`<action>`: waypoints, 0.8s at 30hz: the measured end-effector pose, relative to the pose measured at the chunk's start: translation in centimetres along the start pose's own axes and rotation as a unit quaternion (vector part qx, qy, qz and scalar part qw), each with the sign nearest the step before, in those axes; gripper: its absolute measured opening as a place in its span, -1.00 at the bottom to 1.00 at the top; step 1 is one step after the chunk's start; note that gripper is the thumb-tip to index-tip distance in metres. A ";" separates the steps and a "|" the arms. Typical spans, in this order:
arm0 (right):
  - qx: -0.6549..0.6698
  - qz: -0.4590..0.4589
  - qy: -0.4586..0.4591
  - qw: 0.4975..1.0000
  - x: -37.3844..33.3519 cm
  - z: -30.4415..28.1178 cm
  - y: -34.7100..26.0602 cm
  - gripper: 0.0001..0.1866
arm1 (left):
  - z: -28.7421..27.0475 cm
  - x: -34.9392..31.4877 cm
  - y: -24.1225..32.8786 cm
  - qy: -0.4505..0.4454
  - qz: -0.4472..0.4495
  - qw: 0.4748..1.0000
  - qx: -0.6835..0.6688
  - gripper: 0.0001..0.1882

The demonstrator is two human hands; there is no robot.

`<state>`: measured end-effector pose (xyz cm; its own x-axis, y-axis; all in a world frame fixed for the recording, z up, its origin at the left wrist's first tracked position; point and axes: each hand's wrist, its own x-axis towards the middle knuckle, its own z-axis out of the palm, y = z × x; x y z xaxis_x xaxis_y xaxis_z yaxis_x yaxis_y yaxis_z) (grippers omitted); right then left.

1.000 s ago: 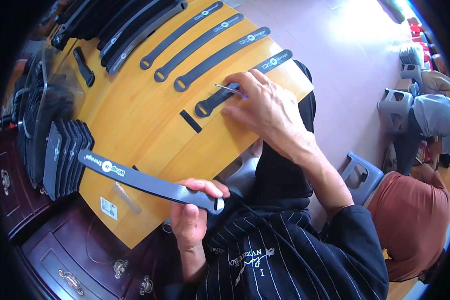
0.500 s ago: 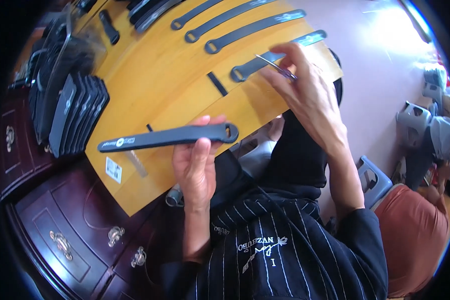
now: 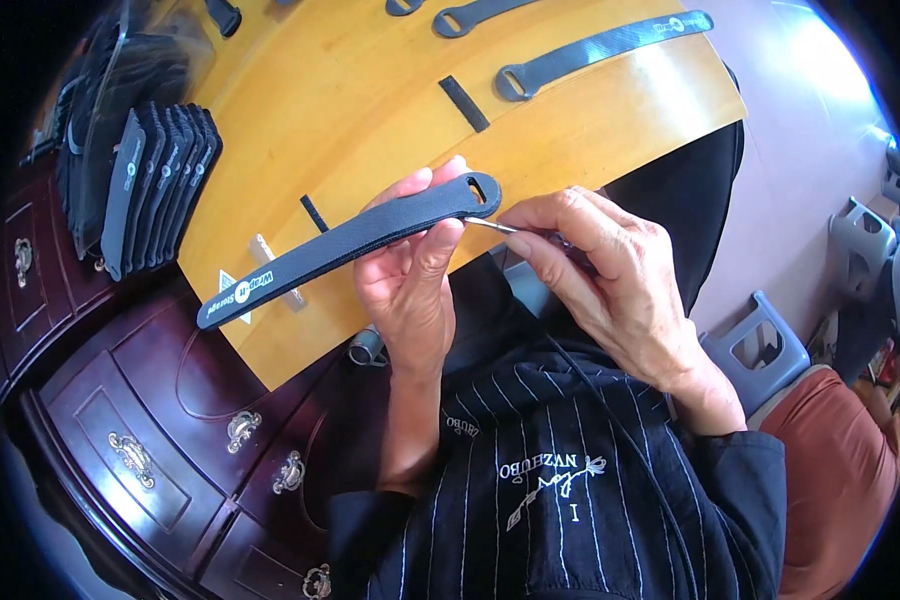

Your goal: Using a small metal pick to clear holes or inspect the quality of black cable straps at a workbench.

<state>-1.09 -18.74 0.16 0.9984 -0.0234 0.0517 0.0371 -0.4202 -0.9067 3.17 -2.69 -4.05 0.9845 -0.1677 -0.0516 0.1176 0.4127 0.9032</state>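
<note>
One dark grey strap (image 3: 320, 255) is held up over the table (image 3: 370, 120), slotted end toward 2 o'clock, printed end toward 8 o'clock. The left hand (image 3: 410, 285) has its grip clamped on it toward the slotted end, thumb on the near side, fingers on the far one. The right hand (image 3: 610, 275) has its grip pinched together on a slim metal tool (image 3: 492, 225), its tip at the strap's near edge, seemingly touching. I'd judge the strap light and bendable, yet stiff enough to keep its line when held from one end; the textured face should give good friction, and it hardly looks fragile. Best hold: flat between thumb and fingers near the slot, thumb clear of the tip. From that slot, a short black strip (image 3: 464, 104) lies at 12 o'clock
</note>
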 end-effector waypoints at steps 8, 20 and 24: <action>-0.017 0.000 0.001 1.000 0.1 0.2 0.1 -0.83 | 0.1 -0.1 -0.2 0.009 0.019 1.000 0.020 -0.60; 0.024 0.000 0.008 1.000 0.1 0.5 0.2 -0.83 | 0.0 0.0 -0.9 -0.005 0.079 0.996 0.044 -0.60; 0.025 0.006 0.004 1.000 0.1 0.5 0.2 -0.83 | -0.1 0.0 -0.8 0.000 0.079 0.996 0.048 -0.61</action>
<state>-0.98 -18.39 -0.26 0.9984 -0.0344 0.0442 0.0282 -0.3746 -0.9267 3.08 -2.94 -4.82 0.9898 -0.1077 0.0934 -0.0508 0.3461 0.9368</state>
